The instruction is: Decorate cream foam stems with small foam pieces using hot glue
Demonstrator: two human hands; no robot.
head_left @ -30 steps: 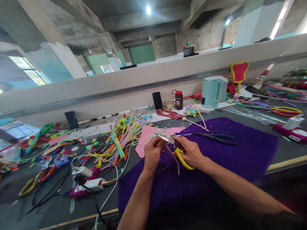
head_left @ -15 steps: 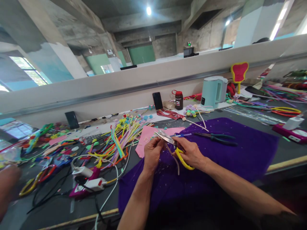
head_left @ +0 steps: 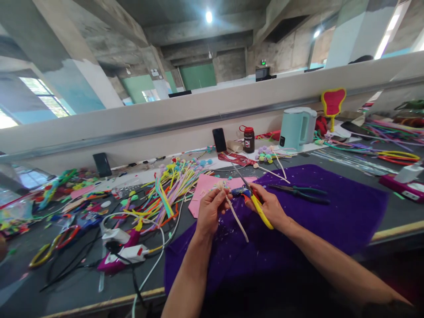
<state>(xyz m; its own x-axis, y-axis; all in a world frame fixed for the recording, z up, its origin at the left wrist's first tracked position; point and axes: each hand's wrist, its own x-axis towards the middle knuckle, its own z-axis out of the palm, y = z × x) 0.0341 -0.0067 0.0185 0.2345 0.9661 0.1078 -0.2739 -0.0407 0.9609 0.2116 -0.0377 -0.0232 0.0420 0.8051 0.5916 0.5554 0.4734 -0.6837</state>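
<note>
1. the left hand pinches a pale stick above the purple cloth.
2. the right hand has its grip closed on the yellow scissors.
3. best to keep the stick steady and the blades square to it.

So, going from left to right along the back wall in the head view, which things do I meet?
Black phone → second black phone → dark jar with red lid → pale blue kettle → red and yellow hand mirror.
</note>
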